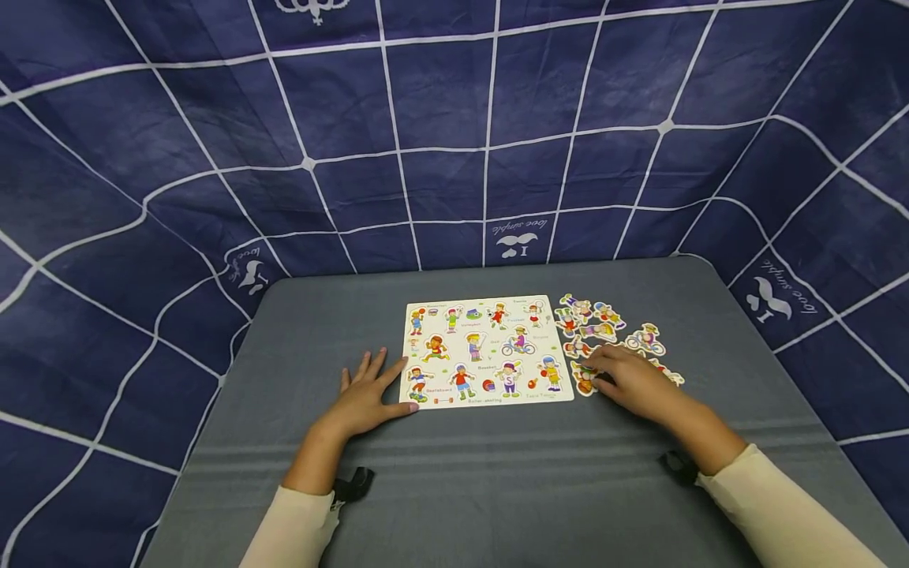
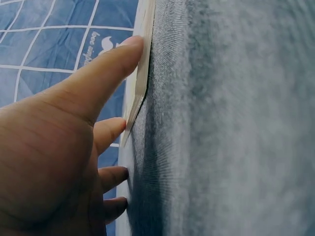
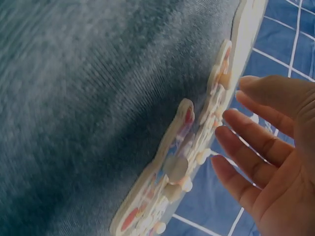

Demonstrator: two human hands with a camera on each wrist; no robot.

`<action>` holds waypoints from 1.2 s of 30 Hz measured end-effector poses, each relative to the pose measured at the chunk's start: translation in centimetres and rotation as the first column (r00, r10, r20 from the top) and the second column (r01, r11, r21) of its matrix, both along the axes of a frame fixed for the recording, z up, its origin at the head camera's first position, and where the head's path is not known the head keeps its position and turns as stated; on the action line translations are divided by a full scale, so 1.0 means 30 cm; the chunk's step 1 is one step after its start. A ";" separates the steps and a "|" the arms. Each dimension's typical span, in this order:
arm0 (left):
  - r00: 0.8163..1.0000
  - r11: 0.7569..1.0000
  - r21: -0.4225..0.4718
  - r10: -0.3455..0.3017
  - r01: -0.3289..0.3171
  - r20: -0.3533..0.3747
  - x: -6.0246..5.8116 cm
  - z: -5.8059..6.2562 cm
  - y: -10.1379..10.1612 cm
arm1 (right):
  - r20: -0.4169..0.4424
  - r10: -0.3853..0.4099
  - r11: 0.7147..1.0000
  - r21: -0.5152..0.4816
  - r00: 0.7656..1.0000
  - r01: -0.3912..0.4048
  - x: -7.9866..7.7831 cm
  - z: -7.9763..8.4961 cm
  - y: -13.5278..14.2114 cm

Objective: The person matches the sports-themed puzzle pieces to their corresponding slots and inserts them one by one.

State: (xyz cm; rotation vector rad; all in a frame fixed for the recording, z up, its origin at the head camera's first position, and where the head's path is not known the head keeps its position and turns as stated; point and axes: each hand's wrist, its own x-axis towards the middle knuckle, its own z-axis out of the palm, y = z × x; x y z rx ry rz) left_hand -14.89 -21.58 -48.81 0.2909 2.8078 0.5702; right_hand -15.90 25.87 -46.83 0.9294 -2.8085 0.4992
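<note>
A wooden puzzle board (image 1: pixel 454 386) printed with children playing sports lies on the grey table. My left hand (image 1: pixel 362 402) is spread flat at its left side, thumb and forefinger touching the edge; in the left wrist view the thumb of that hand (image 2: pixel 64 128) presses on the board's rim (image 2: pixel 143 73). To the right of the board, my right hand (image 1: pixel 632 380) hovers over a group of loose puzzle pieces, nearest to one figure piece (image 1: pixel 584 380). In the right wrist view the right hand (image 3: pixel 275 147) has loosely bent fingers, beside a knobbed piece (image 3: pixel 216 83), with nothing visibly gripped.
More loose pieces, among them a cyclist (image 1: pixel 646 339) and a lying figure (image 1: pixel 599 331), crowd together right of the board, some overlapping. Round knobs (image 3: pixel 175 168) stick up from them. A dark blue checked cloth (image 1: pixel 440 189) hangs behind and around the grey table (image 1: pixel 483 481).
</note>
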 end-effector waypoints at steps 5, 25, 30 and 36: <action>1.000 1.000 -0.009 0.012 -0.012 0.006 -0.003 0.000 0.007 | 0.010 0.008 0.999 0.033 1.000 -0.008 -0.003 -0.011 -0.005; 1.000 0.999 -0.033 0.009 -0.009 -0.002 -0.006 -0.014 0.014 | 0.017 0.011 1.000 0.014 1.000 -0.011 -0.018 -0.029 -0.027; 1.000 1.000 -0.020 0.012 -0.012 0.000 -0.005 -0.009 0.015 | -0.007 0.020 1.000 -0.012 1.000 -0.020 -0.016 -0.018 -0.025; 1.000 1.000 -0.017 0.011 -0.011 -0.001 -0.002 -0.003 0.018 | 0.002 0.007 1.000 -0.029 1.000 -0.007 -0.013 -0.005 -0.026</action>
